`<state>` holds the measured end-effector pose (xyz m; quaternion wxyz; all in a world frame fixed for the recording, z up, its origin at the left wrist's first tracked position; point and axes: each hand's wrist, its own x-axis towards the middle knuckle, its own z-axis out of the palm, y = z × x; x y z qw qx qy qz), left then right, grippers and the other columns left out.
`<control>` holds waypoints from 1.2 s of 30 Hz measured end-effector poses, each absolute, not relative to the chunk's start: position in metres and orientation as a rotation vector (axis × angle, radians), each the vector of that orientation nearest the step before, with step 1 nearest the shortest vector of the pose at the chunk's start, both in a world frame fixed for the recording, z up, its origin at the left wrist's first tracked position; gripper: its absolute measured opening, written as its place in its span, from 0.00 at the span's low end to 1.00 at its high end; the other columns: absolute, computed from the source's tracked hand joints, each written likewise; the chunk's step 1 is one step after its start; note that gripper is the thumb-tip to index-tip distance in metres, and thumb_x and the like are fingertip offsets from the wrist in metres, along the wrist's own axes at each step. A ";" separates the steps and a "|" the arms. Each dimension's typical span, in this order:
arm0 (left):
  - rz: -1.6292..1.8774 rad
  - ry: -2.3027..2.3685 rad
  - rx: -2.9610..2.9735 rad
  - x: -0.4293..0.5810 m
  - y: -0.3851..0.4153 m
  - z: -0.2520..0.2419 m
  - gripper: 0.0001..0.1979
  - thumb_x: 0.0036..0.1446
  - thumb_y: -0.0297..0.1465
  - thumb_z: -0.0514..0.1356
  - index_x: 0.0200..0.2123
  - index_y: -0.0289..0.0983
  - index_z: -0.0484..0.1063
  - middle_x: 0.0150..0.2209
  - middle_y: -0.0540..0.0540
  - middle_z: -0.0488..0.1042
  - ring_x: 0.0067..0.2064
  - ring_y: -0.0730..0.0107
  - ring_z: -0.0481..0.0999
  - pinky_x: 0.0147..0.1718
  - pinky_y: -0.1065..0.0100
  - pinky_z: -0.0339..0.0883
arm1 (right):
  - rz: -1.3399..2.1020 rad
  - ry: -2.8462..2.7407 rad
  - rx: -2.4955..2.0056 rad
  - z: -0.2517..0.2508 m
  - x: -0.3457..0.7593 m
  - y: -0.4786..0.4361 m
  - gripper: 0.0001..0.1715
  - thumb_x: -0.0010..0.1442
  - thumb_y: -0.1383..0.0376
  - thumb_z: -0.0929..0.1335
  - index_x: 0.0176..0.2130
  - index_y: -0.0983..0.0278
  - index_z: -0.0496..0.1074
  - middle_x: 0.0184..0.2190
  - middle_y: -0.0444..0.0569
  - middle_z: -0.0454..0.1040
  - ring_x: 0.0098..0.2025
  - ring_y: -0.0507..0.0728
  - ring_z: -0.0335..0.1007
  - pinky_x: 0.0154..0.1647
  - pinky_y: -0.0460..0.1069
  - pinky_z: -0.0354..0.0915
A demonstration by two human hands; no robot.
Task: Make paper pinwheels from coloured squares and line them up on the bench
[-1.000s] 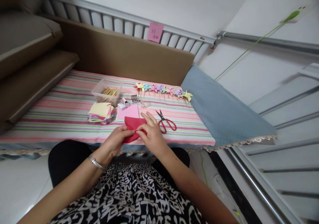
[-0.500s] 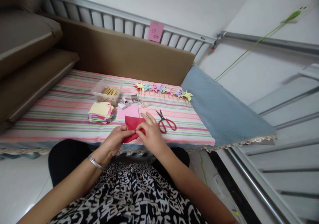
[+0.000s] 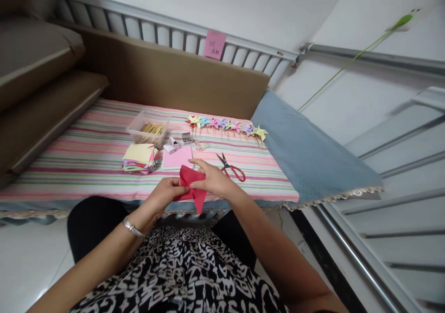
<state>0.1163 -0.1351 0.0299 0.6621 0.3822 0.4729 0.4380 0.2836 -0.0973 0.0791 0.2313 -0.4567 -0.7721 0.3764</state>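
Both my hands hold a folded piece of red paper (image 3: 193, 187) just in front of the striped cloth's near edge. My left hand (image 3: 166, 195) pinches its left side, thumb on top. My right hand (image 3: 212, 180) grips the right side, fingers closed on the paper. A pointed flap of the red paper hangs down between the hands. A pink sheet (image 3: 178, 157) lies flat on the cloth right behind the hands.
On the striped cloth (image 3: 86, 155) lie red-handled scissors (image 3: 232, 168), a stack of coloured paper squares (image 3: 140, 157), a clear tub of wooden sticks (image 3: 149, 130), small boxes (image 3: 173, 144) and a row of finished paper pinwheels (image 3: 225, 125). A blue pad (image 3: 306, 155) lies to the right.
The red paper has been turned and partly unfolded; a pointed flap now hangs down. My right hand has shifted to the paper's right side. The camera tilted slightly.
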 end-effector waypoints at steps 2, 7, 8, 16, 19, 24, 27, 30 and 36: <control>0.972 1.060 0.866 0.117 -0.136 0.031 0.05 0.37 0.29 0.69 0.19 0.35 0.77 0.17 0.49 0.73 0.17 0.77 0.63 0.19 0.72 0.51 | 1.200 -2.094 -1.193 0.075 0.283 -0.094 0.39 0.46 0.72 0.73 0.57 0.58 0.65 0.31 0.43 0.76 0.25 0.52 0.70 0.25 0.47 0.68; 0.929 1.097 0.862 0.118 -0.137 0.035 0.05 0.36 0.29 0.69 0.16 0.36 0.75 0.13 0.51 0.69 0.15 0.80 0.57 0.18 0.73 0.45 | 1.213 -2.152 -1.139 0.072 0.281 -0.090 0.36 0.44 0.73 0.73 0.53 0.58 0.70 0.37 0.45 0.78 0.31 0.54 0.73 0.29 0.47 0.70; 0.921 1.105 0.857 0.119 -0.138 0.035 0.05 0.35 0.29 0.69 0.17 0.36 0.75 0.14 0.51 0.70 0.15 0.79 0.58 0.18 0.73 0.46 | 1.154 -2.181 -1.158 0.073 0.280 -0.090 0.35 0.44 0.74 0.73 0.52 0.58 0.70 0.42 0.46 0.77 0.36 0.56 0.74 0.34 0.49 0.71; 0.990 1.078 0.858 0.115 -0.134 0.030 0.08 0.38 0.30 0.70 0.22 0.34 0.76 0.22 0.48 0.76 0.24 0.74 0.70 0.28 0.71 0.60 | 1.171 -2.042 -1.239 0.069 0.280 -0.091 0.36 0.43 0.76 0.71 0.53 0.61 0.70 0.47 0.49 0.75 0.40 0.58 0.74 0.41 0.51 0.71; 1.116 0.981 0.772 0.111 -0.134 0.031 0.13 0.42 0.34 0.69 0.34 0.36 0.77 0.33 0.45 0.79 0.33 0.68 0.76 0.36 0.68 0.64 | 1.311 -1.757 -1.225 0.062 0.282 -0.089 0.34 0.44 0.74 0.71 0.52 0.62 0.69 0.41 0.47 0.77 0.36 0.56 0.74 0.35 0.50 0.71; 1.142 0.808 0.596 0.116 -0.141 0.031 0.12 0.45 0.36 0.68 0.33 0.36 0.77 0.31 0.46 0.79 0.34 0.67 0.76 0.37 0.66 0.66 | 1.286 -1.461 -1.186 0.047 0.272 -0.091 0.29 0.45 0.70 0.71 0.49 0.64 0.68 0.38 0.49 0.77 0.35 0.57 0.75 0.35 0.51 0.71; 1.199 0.796 0.543 0.125 -0.142 0.026 0.10 0.42 0.33 0.70 0.30 0.35 0.77 0.30 0.47 0.79 0.33 0.69 0.76 0.39 0.67 0.66 | 1.105 -1.454 -1.216 0.036 0.263 -0.095 0.31 0.45 0.68 0.71 0.51 0.62 0.67 0.44 0.51 0.76 0.42 0.58 0.74 0.41 0.52 0.71; 1.267 0.804 0.495 0.131 -0.140 0.023 0.10 0.39 0.31 0.71 0.27 0.34 0.78 0.27 0.48 0.80 0.31 0.71 0.76 0.39 0.69 0.66 | 1.050 -1.469 -1.202 0.028 0.257 -0.099 0.31 0.48 0.67 0.71 0.52 0.62 0.66 0.45 0.51 0.75 0.44 0.58 0.73 0.44 0.52 0.70; 1.310 0.837 0.403 0.132 -0.138 0.025 0.06 0.38 0.26 0.71 0.21 0.34 0.76 0.21 0.50 0.78 0.25 0.74 0.73 0.33 0.71 0.66 | 1.155 -1.430 -1.131 0.026 0.253 -0.100 0.28 0.48 0.67 0.71 0.50 0.63 0.66 0.42 0.51 0.76 0.40 0.57 0.74 0.41 0.51 0.70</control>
